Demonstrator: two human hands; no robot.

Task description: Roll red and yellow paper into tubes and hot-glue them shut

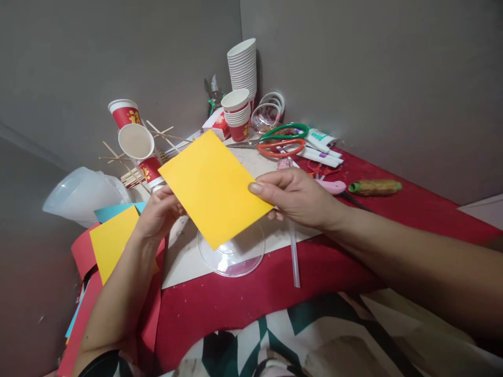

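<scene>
A square sheet of yellow paper [216, 188] is held up at a tilt over the table. My right hand [293, 196] pinches its right corner, thumb on the face and fingers behind. At the lower left edge, my left hand [159, 212] is closed on the sheet, its fingertips partly hidden. Under the paper lies a clear plastic disc [239, 264], partly covered from view. A translucent glue stick [294, 256] points toward me below my right hand. By my left forearm, another yellow sheet [108, 241] rests on red paper [84, 251].
Red paper cups [137, 144] and thin wooden sticks [133, 175] stand at left beside a translucent plastic container [86, 193]. Behind are stacked cups [241, 68], scissors [281, 139] and pliers [214, 97]. At right lie tubes [320, 141] and a thread spool [375, 187]. Grey walls enclose the back.
</scene>
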